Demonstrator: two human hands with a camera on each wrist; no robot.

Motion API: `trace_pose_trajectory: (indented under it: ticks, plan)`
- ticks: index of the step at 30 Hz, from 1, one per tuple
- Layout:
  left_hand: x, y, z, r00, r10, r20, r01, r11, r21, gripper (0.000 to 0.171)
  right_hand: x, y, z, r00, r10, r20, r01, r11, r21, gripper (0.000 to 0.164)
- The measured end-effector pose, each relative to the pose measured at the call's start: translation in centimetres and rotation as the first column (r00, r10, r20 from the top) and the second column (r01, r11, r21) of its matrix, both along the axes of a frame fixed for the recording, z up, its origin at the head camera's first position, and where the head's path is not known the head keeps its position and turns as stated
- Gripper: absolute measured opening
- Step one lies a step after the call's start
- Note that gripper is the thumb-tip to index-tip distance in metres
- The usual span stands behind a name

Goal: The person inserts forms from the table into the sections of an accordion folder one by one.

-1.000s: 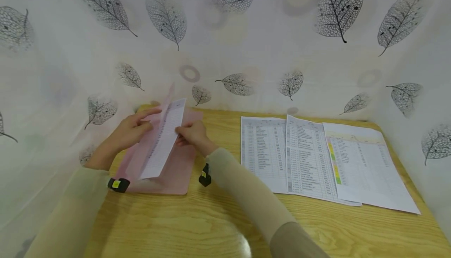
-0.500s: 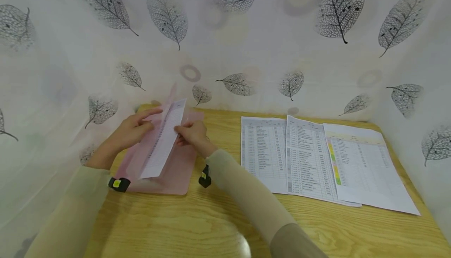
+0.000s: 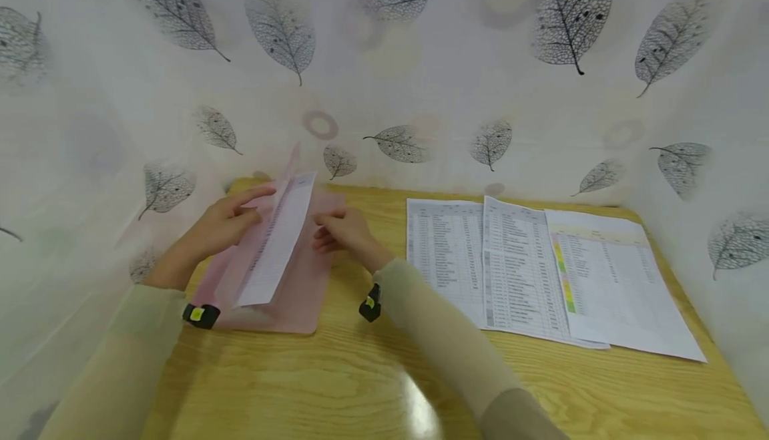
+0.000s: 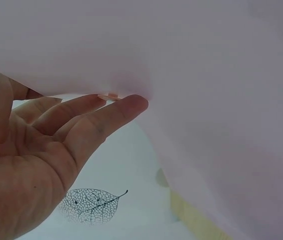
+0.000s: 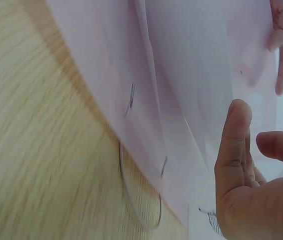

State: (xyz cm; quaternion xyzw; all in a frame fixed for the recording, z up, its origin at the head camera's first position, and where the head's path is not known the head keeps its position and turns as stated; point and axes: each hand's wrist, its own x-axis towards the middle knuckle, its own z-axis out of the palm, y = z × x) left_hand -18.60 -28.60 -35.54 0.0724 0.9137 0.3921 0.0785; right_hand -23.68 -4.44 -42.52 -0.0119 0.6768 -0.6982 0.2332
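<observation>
A pink folder (image 3: 306, 293) lies at the left of the table, its cover lifted and leaning. A white printed sheet (image 3: 279, 253) stands tilted inside it. My left hand (image 3: 222, 230) holds the raised cover from the left; in the left wrist view its fingers (image 4: 126, 106) meet the pink edge by a small round snap (image 4: 110, 97). My right hand (image 3: 348, 233) hovers over the folder's right side, just off the sheet. In the right wrist view its thumb (image 5: 276, 144) and fingers are apart, nothing between them.
Printed sheets overlap in a row at the right: one at the left of the row (image 3: 444, 260), one in the middle (image 3: 523, 273), one with coloured cells (image 3: 625, 313). A leaf-patterned curtain (image 3: 384, 79) surrounds the wooden table (image 3: 288, 386). A thin loop (image 5: 131, 200) sticks out from the folder's edge.
My right hand has let go of the white sheet and moved a little to the right. My left hand and the raised cover have stayed almost still.
</observation>
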Motion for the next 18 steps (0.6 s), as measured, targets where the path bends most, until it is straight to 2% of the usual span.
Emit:
trace_pose_trajectory:
  ticks: [5, 9, 12, 18]
  plan:
    - [0.0, 0.0, -0.1, 1.000, 0.017, 0.026, -0.017, 0.999, -0.035, 0.056, -0.4, 2.4, -0.1, 1.000, 0.011, 0.007, -0.011, 1.000, 0.013, 0.038]
    - [0.0, -0.1, -0.2, 1.000, 0.014, 0.021, -0.013, 0.999, -0.048, 0.056, -0.6, 4.7, 0.3, 1.000, 0.002, 0.007, -0.002, 1.000, 0.022, 0.042]
    - [-0.1, -0.1, -0.3, 1.000, 0.003, 0.007, -0.003, 1.000, -0.031, 0.056, -0.7, 6.9, 0.5, 0.999, -0.034, -0.008, 0.034, 0.999, 0.023, 0.041]
    - [-0.3, 0.0, -0.6, 1.000, -0.003, -0.007, 0.003, 1.000, -0.022, 0.055, -1.2, 12.0, -0.3, 0.996, -0.076, -0.036, 0.079, 0.994, 0.081, 0.045]
